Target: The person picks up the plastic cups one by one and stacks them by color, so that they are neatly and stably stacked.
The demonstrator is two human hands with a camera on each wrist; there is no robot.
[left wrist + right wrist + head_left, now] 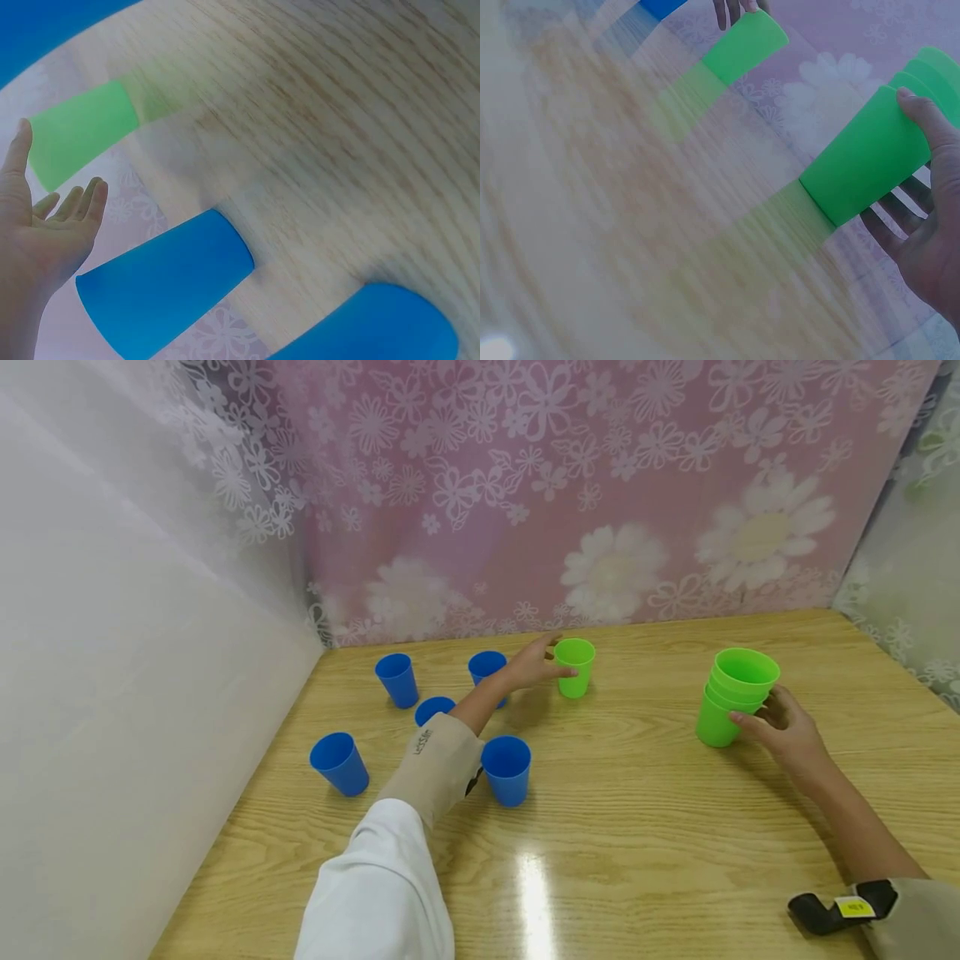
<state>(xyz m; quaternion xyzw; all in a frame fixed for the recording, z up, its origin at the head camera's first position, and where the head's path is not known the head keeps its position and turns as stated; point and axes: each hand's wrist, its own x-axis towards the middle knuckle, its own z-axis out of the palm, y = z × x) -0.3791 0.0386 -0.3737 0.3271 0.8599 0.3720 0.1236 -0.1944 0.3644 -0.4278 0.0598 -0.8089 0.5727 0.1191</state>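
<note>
My left hand [534,663] reaches to a single green cup [575,677] near the back of the table. Its thumb lies across the cup's front, while the other fingers spread loosely at the far side near the rim. In the left wrist view, that green cup [84,133] sits between the thumb and the spread fingers. At the right, my right hand [795,739] holds a stack of green cups [738,693], nested upright. The thumb presses the front of the stack, with the fingers behind it. In the right wrist view, the stack's base [825,202] meets its reflection on the table.
Several blue cups stand upright around my left arm: one at the back left [397,681], one at the front left [340,766], and one beside the wrist [507,772]. Another blue cup [434,708] is partly hidden by the arm. A floral curtain [480,510] borders the wooden table [637,843].
</note>
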